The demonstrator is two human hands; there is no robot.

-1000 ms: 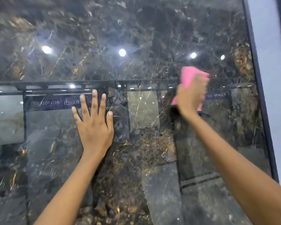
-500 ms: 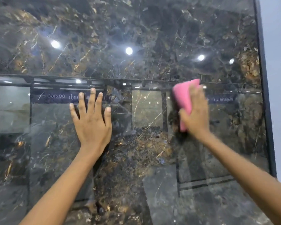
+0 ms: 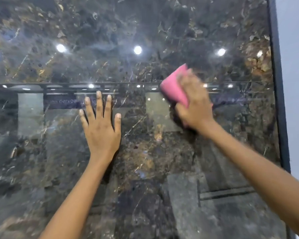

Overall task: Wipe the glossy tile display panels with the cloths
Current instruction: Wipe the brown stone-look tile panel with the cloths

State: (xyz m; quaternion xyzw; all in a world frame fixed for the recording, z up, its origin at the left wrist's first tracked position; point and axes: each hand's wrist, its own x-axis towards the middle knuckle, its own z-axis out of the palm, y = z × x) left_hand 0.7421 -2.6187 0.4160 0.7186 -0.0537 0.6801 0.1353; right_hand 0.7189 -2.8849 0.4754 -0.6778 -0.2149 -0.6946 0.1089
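A glossy dark marble tile panel (image 3: 145,28) with gold veins fills the view, mirroring ceiling lights. A thin horizontal joint crosses it just above my hands. My left hand (image 3: 100,130) lies flat against the panel, fingers straight and spread. My right hand (image 3: 195,104) presses a folded pink cloth (image 3: 175,87) against the panel at the joint line, right of centre. The right hand is blurred by motion, and it covers the lower part of the cloth.
A dark frame strip (image 3: 278,100) runs down the panel's right edge, with a pale grey wall (image 3: 297,83) beyond it. Reflections of shop displays and a sign show in the lower tile.
My right hand has slid the pink cloth leftward along the joint line. The left hand has stayed flat in the same place on the panel.
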